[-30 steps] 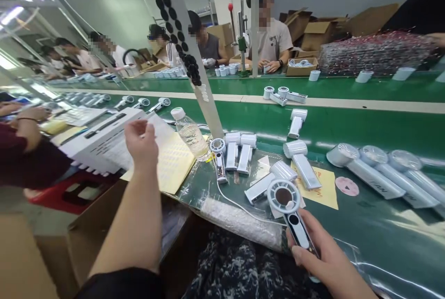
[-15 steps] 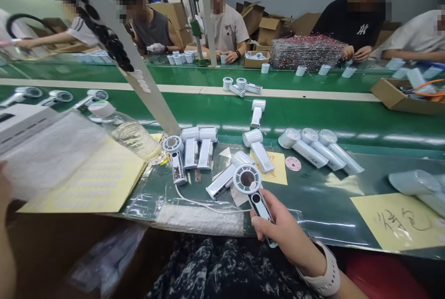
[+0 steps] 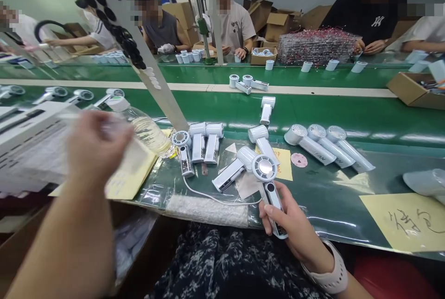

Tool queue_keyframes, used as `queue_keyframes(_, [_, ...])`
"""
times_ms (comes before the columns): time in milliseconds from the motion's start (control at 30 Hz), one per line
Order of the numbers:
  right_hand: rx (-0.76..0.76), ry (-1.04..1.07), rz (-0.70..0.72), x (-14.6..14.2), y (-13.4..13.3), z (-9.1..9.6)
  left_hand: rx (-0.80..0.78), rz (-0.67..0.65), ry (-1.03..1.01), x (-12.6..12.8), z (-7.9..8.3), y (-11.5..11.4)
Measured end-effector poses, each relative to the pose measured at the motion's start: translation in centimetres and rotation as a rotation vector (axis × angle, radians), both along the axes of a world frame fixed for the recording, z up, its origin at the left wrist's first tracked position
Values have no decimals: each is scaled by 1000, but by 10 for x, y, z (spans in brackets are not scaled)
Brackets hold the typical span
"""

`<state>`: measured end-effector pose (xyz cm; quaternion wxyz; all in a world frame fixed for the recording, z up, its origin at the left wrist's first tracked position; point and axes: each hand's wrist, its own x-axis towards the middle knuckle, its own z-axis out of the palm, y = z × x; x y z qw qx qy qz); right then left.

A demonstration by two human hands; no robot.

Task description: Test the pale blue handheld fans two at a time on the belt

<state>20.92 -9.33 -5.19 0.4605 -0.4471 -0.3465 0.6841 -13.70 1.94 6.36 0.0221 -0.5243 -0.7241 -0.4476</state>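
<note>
Over green belt (image 3: 313, 106), right hand (image 3: 295, 225) grips handheld fan (image 3: 272, 197); yellow sheet (image 3: 385, 213) handwritten.

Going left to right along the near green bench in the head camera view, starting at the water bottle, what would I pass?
Water bottle → lone fan → two fans side by side → held fan in the right hand → three fans in a row → yellow note

The head-worn camera looks forward and down from just behind the near edge of the green conveyor bench (image 3: 295, 113), facing straight across it.
</note>
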Motion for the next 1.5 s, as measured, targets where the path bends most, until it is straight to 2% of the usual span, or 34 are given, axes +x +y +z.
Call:
queue_keyframes(67, [-7, 8, -5, 0, -2, 0, -241, -297, 68, 52, -24, 10])
queue_keyframes(100, [-12, 7, -11, 1, -3, -1, -375, -492, 85, 76, -36, 10])
queue_keyframes(167, [-21, -1, -27, 4, -5, -1, -521, -782, 122, 113, -59, 2])
queue_keyframes(200, [-20, -6, -36, 5, -6, -1, -538, -881, 135, 126, -69, -3])
queue_keyframes(267, [-14, -18, -50, 9, -8, -2, -551, -982, 107, 139, -83, -9])
queue_keyframes(433, [-34, -41, -70, 14, -9, -4, -585, -1028, -101, 134, -94, 1])
queue_keyframes(533, [-52, -20, -72, 12, -5, -6, -572, -1032, -120, 130, -94, 6])
queue_keyframes(633, [-57, 22, -46, 7, -1, -8, -516, -981, -31, 132, -90, 2])
queue_keyframes(833, [22, 173, -29, 6, 2, -8, -471, -956, 372, 145, -75, -14])
queue_keyframes(933, [1, 128, -14, 9, 3, -9, -579, -887, 467, 155, -77, -14])
queue_keyframes(1033, [-48, 13, -45, 13, 5, -13, -672, -966, 448, 159, -83, -9])
queue_keyframes(1167, [-35, -82, -62, 17, 4, -18, -718, -1098, 188, 151, -83, -1])
queue_keyframes(1267, [61, -216, -109, 14, 1, -15, -732, -1076, -11, 145, -82, 2])
queue_keyframes(1367, [241, -354, -100, 4, 1, -7, -680, -1052, -169, 146, -85, 2])
queue_keyframes(1433, [344, -445, -68, -5, 7, -3, -624, -1045, -402, 149, -90, 3])
queue_keyframes(1500, [390, -553, -62, -12, 16, -4, -613, -965, -717, 148, -95, 6])
